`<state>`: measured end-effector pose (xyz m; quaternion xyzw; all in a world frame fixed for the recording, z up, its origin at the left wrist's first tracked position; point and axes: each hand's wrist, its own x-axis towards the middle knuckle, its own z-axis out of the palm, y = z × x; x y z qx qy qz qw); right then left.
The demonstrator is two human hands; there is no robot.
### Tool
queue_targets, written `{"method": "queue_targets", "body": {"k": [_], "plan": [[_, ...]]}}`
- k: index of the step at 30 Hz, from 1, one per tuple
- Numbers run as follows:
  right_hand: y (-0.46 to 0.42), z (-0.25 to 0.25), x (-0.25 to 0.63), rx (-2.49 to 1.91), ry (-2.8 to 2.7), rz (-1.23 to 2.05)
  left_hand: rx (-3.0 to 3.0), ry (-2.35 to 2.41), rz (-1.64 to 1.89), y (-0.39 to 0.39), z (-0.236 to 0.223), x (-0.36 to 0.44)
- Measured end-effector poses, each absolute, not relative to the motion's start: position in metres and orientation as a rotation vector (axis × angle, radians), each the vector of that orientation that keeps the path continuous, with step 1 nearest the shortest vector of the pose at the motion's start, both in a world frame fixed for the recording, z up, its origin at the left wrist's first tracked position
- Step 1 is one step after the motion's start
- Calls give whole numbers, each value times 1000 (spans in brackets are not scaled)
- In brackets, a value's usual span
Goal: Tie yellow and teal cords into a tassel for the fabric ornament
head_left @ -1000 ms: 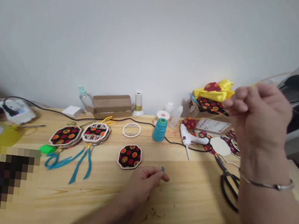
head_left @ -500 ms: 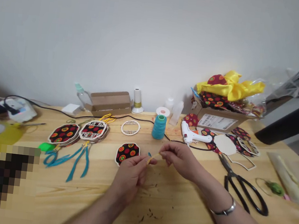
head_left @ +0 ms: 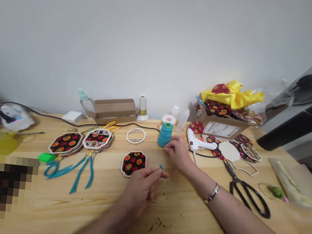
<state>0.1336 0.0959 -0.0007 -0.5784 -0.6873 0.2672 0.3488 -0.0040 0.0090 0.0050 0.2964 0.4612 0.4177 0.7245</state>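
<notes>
My left hand [head_left: 144, 183] is closed in a pinch over the table. A small teal piece of thread or cord [head_left: 161, 167] pokes out at its fingertips; the rest is hidden by the fingers. My right hand [head_left: 179, 154] is further forward, beside the base of the teal thread spool [head_left: 165, 135]. Its fingers are drawn together, and what they hold, if anything, I cannot make out. Just behind my left hand lies a fabric-covered panel [head_left: 133, 163] with a pale scalloped rim, dark with red and orange flowers.
To the left lie stacked panels [head_left: 97, 139] with teal ribbons [head_left: 82, 172]. A round lattice frame [head_left: 136, 135] lies farther back. On the right are a white glue gun [head_left: 200, 141], black-handled scissors [head_left: 256, 199] and a cardboard box [head_left: 219, 127] of fabric. A black cable crosses behind.
My right hand has moved forward and away from my left hand, toward the teal spool. The yellow strand between the hands no longer shows. My left hand keeps its pinch.
</notes>
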Motion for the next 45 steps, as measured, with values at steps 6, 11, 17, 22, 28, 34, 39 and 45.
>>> {"method": "queue_targets", "body": {"k": [6, 11, 17, 22, 28, 34, 39, 45], "plan": [[108, -1, 117, -1485, -1813, 711, 658, 1022, 912, 9, 8, -4], [117, -2, 103, -1477, -1833, 729, 679, 1017, 937, 9, 6, -5], [107, 17, 120, -1460, -1917, 800, 671, 1069, 990, 11, 7, -5], [82, 37, 152, -1496, -2086, 889, 815, 1265, 1172, 14, 12, -12], [68, 36, 161, -1388, -2200, 925, 1171, 1584, 1159, 20, 18, -17], [67, 31, 157, -1364, -2202, 877, 1341, 1601, 976, 22, 13, -14], [66, 34, 160, -1329, -2120, 949, 1323, 1588, 945, 21, 12, -13], [63, 37, 159, -1324, -2096, 999, 1231, 1582, 981, 22, 13, -11]]}}
